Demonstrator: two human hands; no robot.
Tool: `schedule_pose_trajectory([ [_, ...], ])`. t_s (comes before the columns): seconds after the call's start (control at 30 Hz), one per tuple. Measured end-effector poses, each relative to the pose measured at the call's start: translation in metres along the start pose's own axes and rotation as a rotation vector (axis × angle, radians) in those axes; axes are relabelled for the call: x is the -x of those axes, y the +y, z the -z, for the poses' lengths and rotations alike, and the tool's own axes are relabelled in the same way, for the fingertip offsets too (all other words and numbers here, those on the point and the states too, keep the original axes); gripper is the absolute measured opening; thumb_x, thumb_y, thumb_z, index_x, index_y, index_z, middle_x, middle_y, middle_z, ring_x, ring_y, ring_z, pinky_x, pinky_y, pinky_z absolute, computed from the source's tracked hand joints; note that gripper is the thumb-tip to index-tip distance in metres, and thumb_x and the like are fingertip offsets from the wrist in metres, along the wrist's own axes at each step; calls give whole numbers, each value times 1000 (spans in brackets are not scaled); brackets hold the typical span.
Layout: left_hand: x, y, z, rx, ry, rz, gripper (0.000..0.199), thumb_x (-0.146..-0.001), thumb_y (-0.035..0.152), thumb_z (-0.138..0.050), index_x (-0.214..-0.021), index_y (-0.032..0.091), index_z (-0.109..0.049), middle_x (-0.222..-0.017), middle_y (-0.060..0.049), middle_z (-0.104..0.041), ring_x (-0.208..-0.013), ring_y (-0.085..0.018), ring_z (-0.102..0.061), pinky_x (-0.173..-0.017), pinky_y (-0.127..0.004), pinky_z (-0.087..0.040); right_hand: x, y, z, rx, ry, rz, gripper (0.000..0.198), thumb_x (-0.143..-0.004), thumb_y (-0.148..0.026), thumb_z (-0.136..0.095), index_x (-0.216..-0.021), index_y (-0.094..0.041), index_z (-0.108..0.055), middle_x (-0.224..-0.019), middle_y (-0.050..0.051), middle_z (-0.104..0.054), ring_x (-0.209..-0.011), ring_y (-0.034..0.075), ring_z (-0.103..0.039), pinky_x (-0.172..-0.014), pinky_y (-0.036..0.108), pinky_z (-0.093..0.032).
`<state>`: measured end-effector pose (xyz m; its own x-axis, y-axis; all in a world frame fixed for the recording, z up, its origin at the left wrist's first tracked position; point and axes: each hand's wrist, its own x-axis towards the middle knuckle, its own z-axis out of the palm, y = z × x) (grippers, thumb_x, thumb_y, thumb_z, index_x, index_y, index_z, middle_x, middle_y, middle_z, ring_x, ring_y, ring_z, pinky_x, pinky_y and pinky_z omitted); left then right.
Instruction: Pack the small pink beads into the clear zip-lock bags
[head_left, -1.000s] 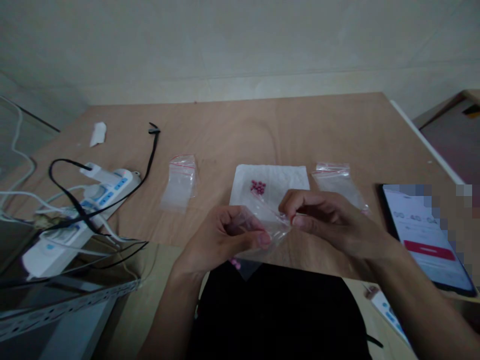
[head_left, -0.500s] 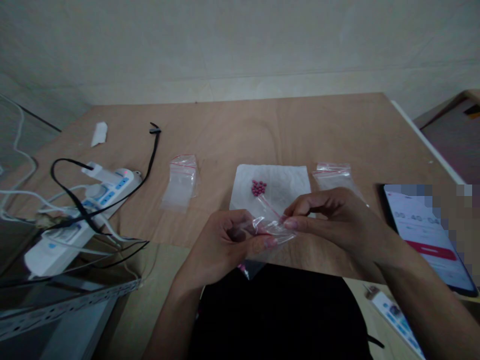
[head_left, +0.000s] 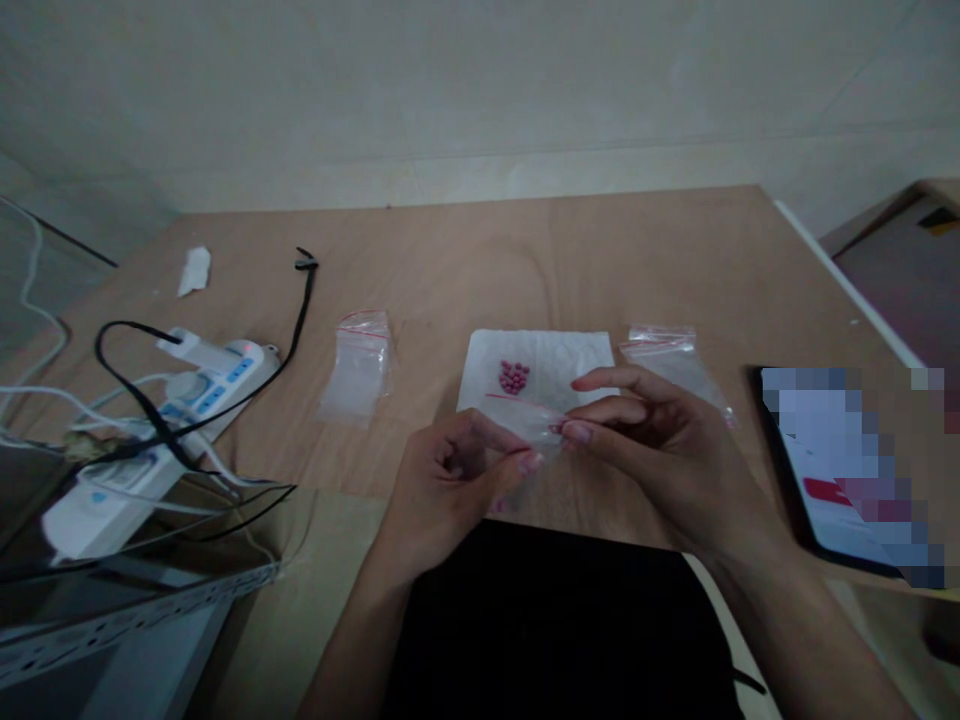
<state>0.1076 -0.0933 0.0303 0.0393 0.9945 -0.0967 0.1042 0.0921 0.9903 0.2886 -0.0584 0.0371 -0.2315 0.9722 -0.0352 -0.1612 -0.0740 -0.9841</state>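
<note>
Between my hands is a small clear zip bag [head_left: 525,418] with a red line along its top. My left hand [head_left: 457,480] pinches the bag's near left part between thumb and index finger. At the bag's right side, the thumb and a finger of my right hand [head_left: 645,440] are closed on it, and the index finger is lifted away. A few pink bits show low in the bag, partly hidden by my left hand. Just beyond lies a white paper sheet [head_left: 562,360], with a cluster of small dark pink pills [head_left: 514,377] on it.
Left of the paper lie flat zip bags [head_left: 356,370]; another zip bag [head_left: 664,355] rests on the right. A phone [head_left: 832,480] lies at the right edge. A white power strip [head_left: 225,375] with tangled cables and a paper scrap [head_left: 195,270] are on the left.
The bag has been turned and drawn flatter between my hands, its red line now nearer the pills. My right index finger has lifted off. The view has shifted slightly.
</note>
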Motion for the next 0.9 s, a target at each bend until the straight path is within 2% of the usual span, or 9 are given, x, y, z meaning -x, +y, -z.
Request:
schedule_pose_trajectory([
  [0.1,0,3,4,-96,19,-141,18,-73,32,-77,-86,20,-72,-80,-3,-73,-72,-16,-64,-66,-28,-50,3,-2,1,68,-2,59,24,-73,-23,-80,-93,-23,-67,-71,-4,-77,-70,13,-74,-73,23,-59],
  [0.17,-1,5,7,-134,96,-214,18,-76,31,-75,-90,20,-73,-86,-4,-74,-81,-18,-65,-74,-29,-50,6,-5,2,145,5,97,28,-73,-21,-80,-98,-24,-66,-72,-4,-77,-74,12,-74,-76,21,-58],
  [0.3,-1,6,10,-93,226,-249,9,-80,28,-73,-76,20,-71,-74,0,-72,-71,-14,-64,-69,-25,-49,12,-11,1,270,43,143,34,-73,-21,-80,-104,-25,-65,-74,-3,-77,-77,14,-74,-73,21,-59],
  [0.4,-1,3,6,-5,280,-231,10,-77,27,-76,-72,20,-71,-70,0,-71,-67,-13,-63,-65,-23,-49,13,-10,-2,238,69,144,36,-74,-22,-79,-108,-25,-66,-76,-2,-77,-76,15,-73,-68,25,-60],
  [0.5,0,-1,-1,97,328,-231,14,-75,33,-78,-71,20,-72,-68,0,-70,-66,-13,-62,-64,-23,-49,13,-4,-7,201,79,124,20,-74,-24,-78,-93,-24,-74,-76,0,-76,-71,15,-72,-65,27,-60],
  [0.6,1,-4,-3,159,301,-215,15,-76,34,-78,-71,21,-73,-68,0,-70,-66,-11,-61,-65,-21,-49,13,2,-10,126,122,136,4,-73,-23,-77,-74,-26,-76,-72,-1,-76,-65,14,-70,-61,25,-58],
  [0.77,-1,-2,3,182,217,-175,12,-74,31,-79,-76,21,-74,-72,1,-70,-69,-11,-61,-67,-21,-49,15,3,-12,96,133,164,15,-75,-16,-75,-75,-31,-78,-71,-3,-76,-65,12,-68,-62,23,-55],
  [0.9,-2,2,5,78,157,-110,11,-73,30,-79,-76,21,-74,-74,-1,-73,-72,-13,-62,-69,-23,-49,14,4,-11,164,120,195,12,-75,-18,-75,-77,-30,-79,-71,-2,-75,-63,13,-66,-60,25,-54],
])
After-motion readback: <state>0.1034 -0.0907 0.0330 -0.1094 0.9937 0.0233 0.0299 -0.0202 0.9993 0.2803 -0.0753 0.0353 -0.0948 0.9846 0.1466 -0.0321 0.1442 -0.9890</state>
